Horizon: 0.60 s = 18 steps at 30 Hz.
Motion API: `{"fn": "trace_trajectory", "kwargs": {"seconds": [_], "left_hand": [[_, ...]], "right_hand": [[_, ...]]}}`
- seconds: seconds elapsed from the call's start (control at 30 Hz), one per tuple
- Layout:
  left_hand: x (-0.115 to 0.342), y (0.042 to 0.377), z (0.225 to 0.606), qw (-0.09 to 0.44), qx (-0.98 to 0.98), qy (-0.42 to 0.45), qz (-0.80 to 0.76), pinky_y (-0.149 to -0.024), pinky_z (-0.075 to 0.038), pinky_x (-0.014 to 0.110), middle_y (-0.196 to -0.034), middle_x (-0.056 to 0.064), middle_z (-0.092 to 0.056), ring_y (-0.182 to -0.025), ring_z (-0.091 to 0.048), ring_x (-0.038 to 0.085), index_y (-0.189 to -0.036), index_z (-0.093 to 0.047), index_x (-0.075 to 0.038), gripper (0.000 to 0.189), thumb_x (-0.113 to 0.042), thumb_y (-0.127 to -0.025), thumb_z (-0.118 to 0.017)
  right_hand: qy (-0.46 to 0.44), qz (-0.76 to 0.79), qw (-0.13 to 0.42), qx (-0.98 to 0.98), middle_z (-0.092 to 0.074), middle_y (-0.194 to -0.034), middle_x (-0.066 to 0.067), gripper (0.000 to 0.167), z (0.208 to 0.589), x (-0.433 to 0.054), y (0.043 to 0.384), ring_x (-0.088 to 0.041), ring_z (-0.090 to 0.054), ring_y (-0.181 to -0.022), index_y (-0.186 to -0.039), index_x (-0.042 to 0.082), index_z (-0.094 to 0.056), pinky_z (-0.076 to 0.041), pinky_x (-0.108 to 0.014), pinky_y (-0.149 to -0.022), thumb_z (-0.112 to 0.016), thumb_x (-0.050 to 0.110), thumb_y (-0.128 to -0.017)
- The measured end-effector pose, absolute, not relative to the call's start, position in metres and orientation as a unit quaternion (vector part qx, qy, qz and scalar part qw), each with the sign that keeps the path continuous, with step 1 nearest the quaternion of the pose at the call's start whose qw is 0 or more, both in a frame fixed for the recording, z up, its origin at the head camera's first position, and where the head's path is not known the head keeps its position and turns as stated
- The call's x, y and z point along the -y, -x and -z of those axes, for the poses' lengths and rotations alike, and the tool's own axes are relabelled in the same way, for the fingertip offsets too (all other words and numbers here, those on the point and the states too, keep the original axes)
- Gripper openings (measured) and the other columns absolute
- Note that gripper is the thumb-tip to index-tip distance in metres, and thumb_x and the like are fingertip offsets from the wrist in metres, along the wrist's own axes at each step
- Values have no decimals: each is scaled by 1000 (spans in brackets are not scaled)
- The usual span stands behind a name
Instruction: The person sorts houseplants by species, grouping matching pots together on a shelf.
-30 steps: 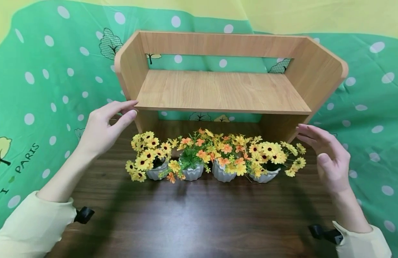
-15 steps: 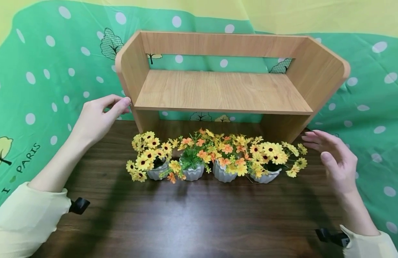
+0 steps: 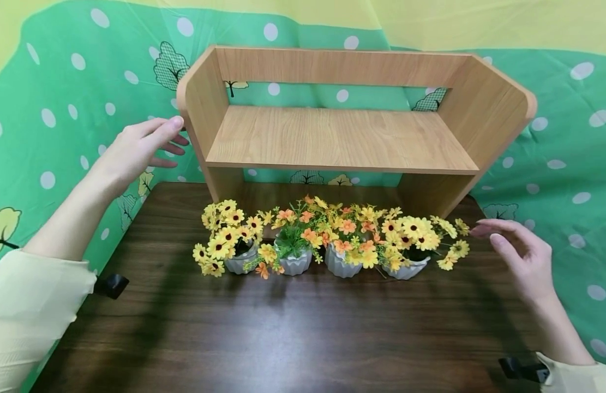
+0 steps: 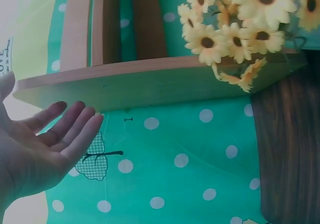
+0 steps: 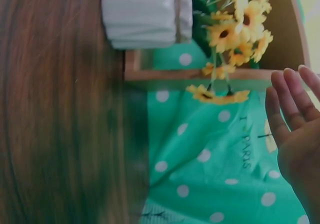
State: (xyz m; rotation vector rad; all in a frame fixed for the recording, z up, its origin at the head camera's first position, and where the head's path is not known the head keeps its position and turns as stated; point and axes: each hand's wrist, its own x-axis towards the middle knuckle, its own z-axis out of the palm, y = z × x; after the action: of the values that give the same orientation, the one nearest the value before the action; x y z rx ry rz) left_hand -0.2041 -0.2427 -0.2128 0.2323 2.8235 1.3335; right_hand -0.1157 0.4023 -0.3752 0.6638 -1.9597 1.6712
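A two-tier wooden shelf (image 3: 342, 136) stands at the back of the dark table. My left hand (image 3: 141, 144) is raised beside its left side panel, fingers loosely extended with nothing in them; the left wrist view shows the palm and spread fingers near that panel (image 4: 150, 89). My right hand (image 3: 526, 259) hovers just right of the rightmost potted yellow flowers (image 3: 411, 234), also holding nothing, its fingertips close to the outer blooms. In front of the shelf stand a left pot of yellow flowers (image 3: 229, 234) and two pots with orange and yellow flowers (image 3: 342, 262) between.
The dark wood table (image 3: 283, 338) stretches toward me in front of the pots. Green polka-dot fabric (image 3: 573, 180) surrounds the table on the back and sides. A black wrist device (image 3: 111, 286) sits at my left sleeve.
My left hand has moved up and left along the shelf's left side, its fingers spreading. The right hand has shifted down and to the right. Shelf and pots stay in place.
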Motion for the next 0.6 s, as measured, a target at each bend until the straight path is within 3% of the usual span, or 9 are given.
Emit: {"fn": "trace_trajectory", "kwargs": {"seconds": [0.23, 0.37, 0.6], "left_hand": [[243, 216, 203, 67, -845, -82, -525, -78, -64, 25, -153, 12, -43, -126, -55, 22, -159, -38, -24, 73, -68, -102, -37], [244, 221, 198, 84, -824, -98, -552, -83, -62, 25, -160, 13, -37, -134, -49, 28, -160, -36, -31, 71, -71, -100, -36], [243, 228, 191, 89, -804, -102, -578, -89, -59, 21, -168, 7, -31, -144, -41, 31, -161, -33, -29, 73, -71, -101, -36]], "right_hand": [[-140, -495, 165, 841, -78, -99, 6, 19, 384, -421, 108, -4, -73, -90, -111, -19, -65, -55, -10, -83, -52, -9, -100], [-158, -483, 113, 854, -79, -96, -2, 19, 392, -426, 108, -8, -75, -89, -113, -17, -64, -58, -13, -82, -52, -11, -100], [-156, -413, 75, 894, -80, -90, 1, 18, 398, -424, 105, -5, -76, -81, -112, -4, -69, -57, -12, -74, -55, -7, -101]]}}
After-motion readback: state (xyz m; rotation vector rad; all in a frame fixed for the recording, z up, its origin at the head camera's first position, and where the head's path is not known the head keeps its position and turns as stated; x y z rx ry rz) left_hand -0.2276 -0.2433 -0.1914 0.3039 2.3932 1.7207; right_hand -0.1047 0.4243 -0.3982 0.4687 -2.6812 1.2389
